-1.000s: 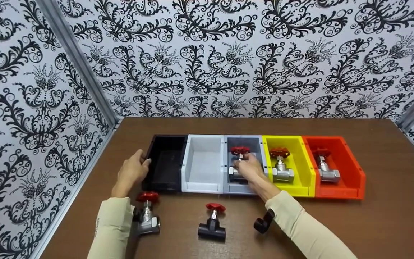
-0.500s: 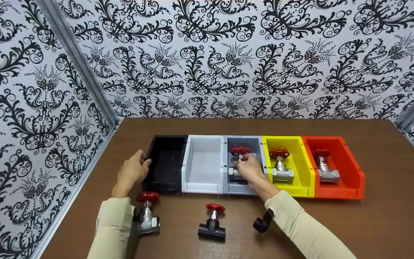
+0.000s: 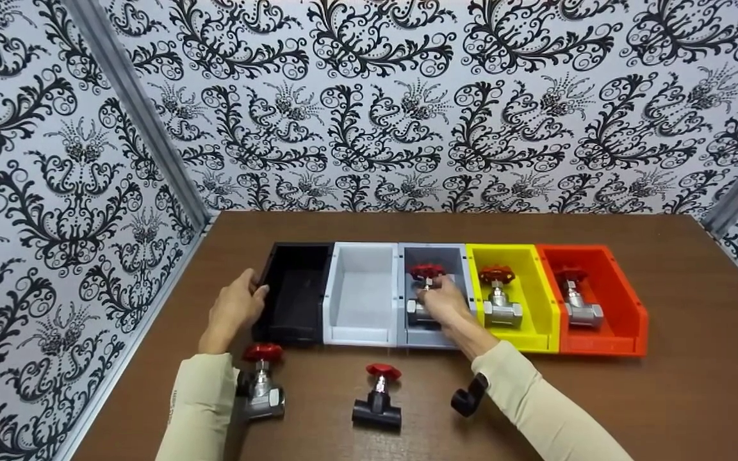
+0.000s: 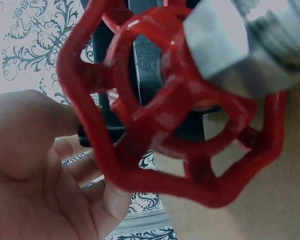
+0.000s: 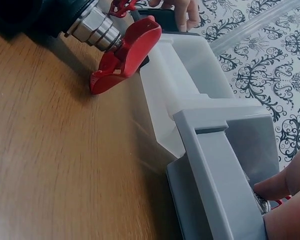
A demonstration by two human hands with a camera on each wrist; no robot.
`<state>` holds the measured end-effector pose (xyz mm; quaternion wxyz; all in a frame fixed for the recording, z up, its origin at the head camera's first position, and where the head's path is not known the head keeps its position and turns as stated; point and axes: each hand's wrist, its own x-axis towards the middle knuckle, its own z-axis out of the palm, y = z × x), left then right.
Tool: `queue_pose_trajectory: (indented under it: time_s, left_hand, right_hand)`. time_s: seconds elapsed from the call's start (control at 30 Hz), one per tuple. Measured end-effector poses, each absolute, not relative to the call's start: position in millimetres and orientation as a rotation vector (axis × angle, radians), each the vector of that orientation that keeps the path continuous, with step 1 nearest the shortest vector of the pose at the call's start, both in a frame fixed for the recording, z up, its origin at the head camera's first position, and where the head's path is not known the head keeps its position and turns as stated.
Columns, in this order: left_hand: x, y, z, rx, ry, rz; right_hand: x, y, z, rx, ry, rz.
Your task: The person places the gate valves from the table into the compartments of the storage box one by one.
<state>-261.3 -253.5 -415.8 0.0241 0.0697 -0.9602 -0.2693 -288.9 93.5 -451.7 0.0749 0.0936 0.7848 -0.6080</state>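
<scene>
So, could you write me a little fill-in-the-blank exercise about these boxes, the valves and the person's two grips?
1. The person's right grip is on a valve inside a box coloured ____.
2. The left grip is at the side of the leftmost box, which is ____.
3. On the table, the silver valve and the black valve both have ____ wheels.
4. The row is made up of ____ boxes.

Missing words: gray; black; red; five.

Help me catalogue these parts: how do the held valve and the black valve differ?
The held valve has a silver body, the black valve a black one. The right hand grips the held valve inside the gray bin; the black valve is on the table. Both have red handwheels.
</scene>
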Motion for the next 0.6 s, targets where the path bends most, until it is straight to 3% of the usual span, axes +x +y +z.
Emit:
queue_pose_trajectory:
  time_s: [0.6]
  left_hand:
    - [-262.1, -253.6, -416.1, 0.222, -3.001, -0.823]
  right_hand:
    - [-287.6, 93.1, -453.5, 0.274, 2.472, -1.804]
